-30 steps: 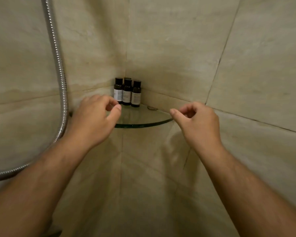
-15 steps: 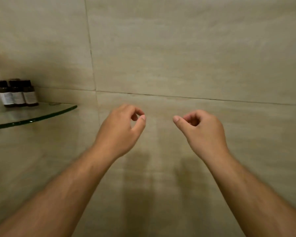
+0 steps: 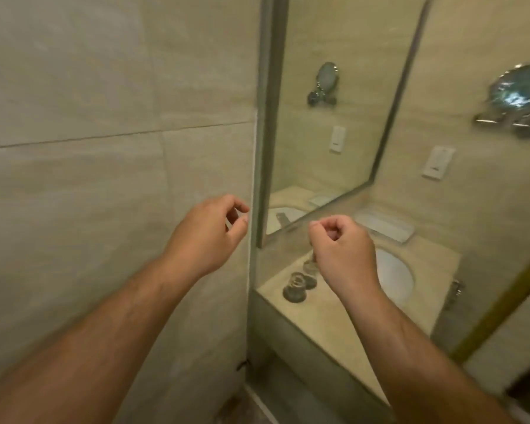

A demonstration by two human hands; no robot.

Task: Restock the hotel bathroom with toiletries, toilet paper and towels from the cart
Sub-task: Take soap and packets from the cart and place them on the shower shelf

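Observation:
My left hand (image 3: 208, 237) is raised in front of the tiled shower wall (image 3: 104, 148), its fingers loosely curled and holding nothing. Held above the vanity counter (image 3: 334, 325), my right hand (image 3: 343, 255) is curled into a loose fist with nothing in it. The counter carries a white sink basin (image 3: 395, 270), a white tray (image 3: 386, 226) behind the basin and two upturned glasses (image 3: 294, 289) at its left end. No toiletry bottles, toilet paper, towels or cart are in view.
A large mirror (image 3: 334, 117) hangs over the counter beside the wall's edge. A round magnifying mirror (image 3: 516, 93) and a white switch plate (image 3: 438, 162) are on the right wall. A gold-coloured frame edge (image 3: 502, 301) runs diagonally at the right.
The view has swung right, from the corner glass shelf with its dark bottles, across the plain tiled wall, to the vanity. Both hands stay raised and empty; the right has curled tighter.

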